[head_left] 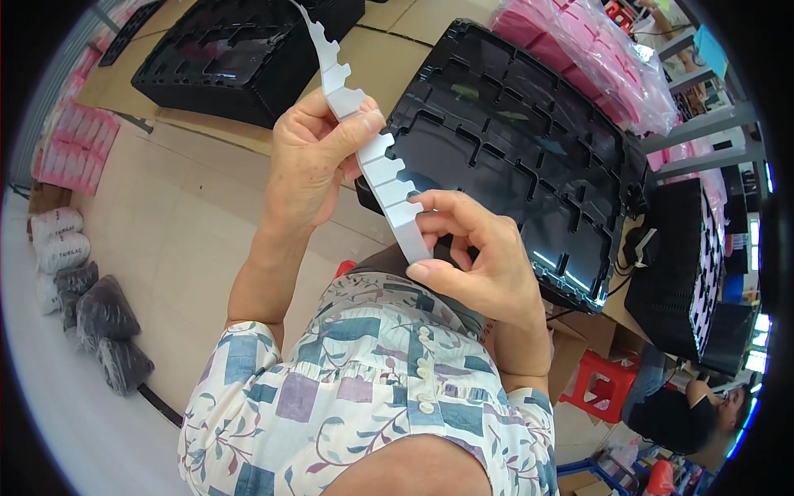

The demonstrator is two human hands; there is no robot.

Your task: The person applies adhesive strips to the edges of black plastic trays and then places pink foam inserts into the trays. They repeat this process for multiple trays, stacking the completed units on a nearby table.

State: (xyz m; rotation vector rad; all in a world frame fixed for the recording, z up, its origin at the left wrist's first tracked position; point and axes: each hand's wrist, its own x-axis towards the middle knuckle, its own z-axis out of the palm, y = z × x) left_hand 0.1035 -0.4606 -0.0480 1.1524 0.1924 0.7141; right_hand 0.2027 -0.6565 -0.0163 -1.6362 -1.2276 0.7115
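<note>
A long white notched strip (382, 172), creased across at intervals, runs slantwise between my hands, its far end curling up past the top edge of the view. My left hand (318, 149) pinches it at the middle between thumb and fingers. Lower down, my right hand (475, 252) has its thumb at the strip's near end and its fingertips along the notched side. Just beyond my hands lies a large glossy black tray (513, 149) with raised zigzag ridges, on the table. The strip hangs above its near left edge.
Another black ridged tray (240, 58) sits on the cardboard-topped table at the far left. Pink pieces in clear plastic (591, 62) are heaped at the back right. A red stool (600, 384) and a seated person (682, 417) are at the lower right. Yarn-like bundles (62, 240) lie on the left floor.
</note>
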